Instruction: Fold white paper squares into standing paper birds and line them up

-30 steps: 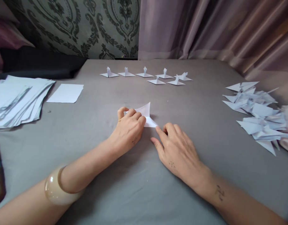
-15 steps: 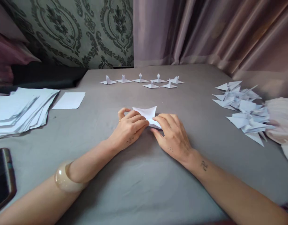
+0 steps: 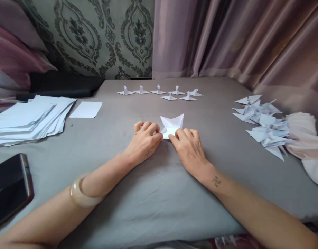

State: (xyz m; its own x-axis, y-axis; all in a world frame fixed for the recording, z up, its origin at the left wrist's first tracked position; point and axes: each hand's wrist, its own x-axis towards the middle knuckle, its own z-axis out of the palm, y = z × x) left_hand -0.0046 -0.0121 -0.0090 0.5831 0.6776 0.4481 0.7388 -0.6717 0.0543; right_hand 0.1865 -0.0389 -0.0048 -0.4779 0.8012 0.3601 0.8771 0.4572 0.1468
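Note:
A white sheet of folding paper (image 3: pixel 174 122) is held between both hands near the middle of the table, its far corners lifted into points and its near edge folded. At its lower left corner, my left hand (image 3: pixel 146 139) pinches the paper between thumb and fingers, the other fingers curled. My right hand (image 3: pixel 188 147) grips the near right part, with the thumb along the near edge and the fingers bent over it. Part of the paper lies hidden behind the right fingers.
Several small folded paper figures (image 3: pixel 158 90) stand in rows at the back. At the right lies a pile of folded white paper pieces (image 3: pixel 269 126) beside pale cloth (image 3: pixel 301 133). Stacked sheets (image 3: pixel 31 116), a single sheet (image 3: pixel 86 109) and a phone (image 3: pixel 12 188) are at the left.
The paper's far corners now stand up more sharply, and its far part opens wider. My right thumb has moved up onto the near edge. The whole view has shifted slightly.

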